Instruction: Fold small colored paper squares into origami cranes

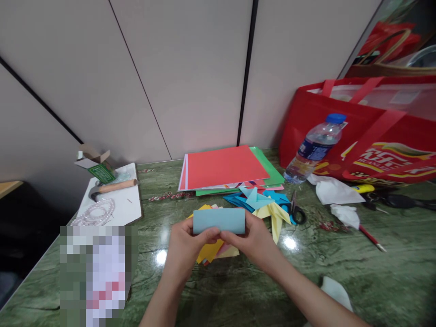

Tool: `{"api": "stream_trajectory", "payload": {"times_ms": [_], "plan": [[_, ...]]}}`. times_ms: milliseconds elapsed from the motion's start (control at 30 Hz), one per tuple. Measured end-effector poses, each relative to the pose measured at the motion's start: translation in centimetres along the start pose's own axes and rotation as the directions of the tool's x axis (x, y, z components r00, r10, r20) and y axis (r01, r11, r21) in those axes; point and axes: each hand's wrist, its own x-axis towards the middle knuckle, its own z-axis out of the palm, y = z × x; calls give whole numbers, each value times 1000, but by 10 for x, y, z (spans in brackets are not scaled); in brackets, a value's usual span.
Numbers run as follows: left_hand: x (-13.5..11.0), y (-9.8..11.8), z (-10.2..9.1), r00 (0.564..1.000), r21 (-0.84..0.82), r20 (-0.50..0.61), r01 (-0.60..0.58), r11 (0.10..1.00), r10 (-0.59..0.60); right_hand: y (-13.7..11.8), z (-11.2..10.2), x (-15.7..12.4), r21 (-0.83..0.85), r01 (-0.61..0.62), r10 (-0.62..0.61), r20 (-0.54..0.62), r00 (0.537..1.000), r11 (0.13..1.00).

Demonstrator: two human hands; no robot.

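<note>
A light blue sheet of paper [219, 219], folded into a flat rectangle, is held up between my two hands. My left hand [185, 245] pinches its left side, thumb on the near face and fingers behind. On the right side my right hand [254, 238] grips it the same way, and the two thumbs nearly meet at the lower edge. Below and behind the paper lie yellow and pink paper pieces [209, 250], partly hidden by my hands. Folded blue paper shapes [255, 199] and a pale yellow one [272, 214] rest just beyond my right hand.
Red and green paper sheets [225, 168] are stacked by the wall. Black scissors [299, 214], a water bottle [313, 150] and a red bag [371, 118] stand or lie to the right, with crumpled tissues [335, 190]. At left, a hammer [116, 187] and beads [98, 211] lie on a white board [127, 204].
</note>
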Motion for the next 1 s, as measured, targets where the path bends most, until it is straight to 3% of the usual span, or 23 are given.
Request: {"api": "stream_trajectory", "payload": {"times_ms": [267,833,1000], "plan": [[2,-3,-4,998,-2,-32,-59,998,59,2,2,1,264,-64,58,31,998,962],[4,2,-5,980,-86,-181,-104,991,87,4,-8,9,278,-35,66,-103,992,960],[6,1,-4,984,-96,-165,-92,991,75,7,-7,9,291,-31,66,-112,991,956]]}}
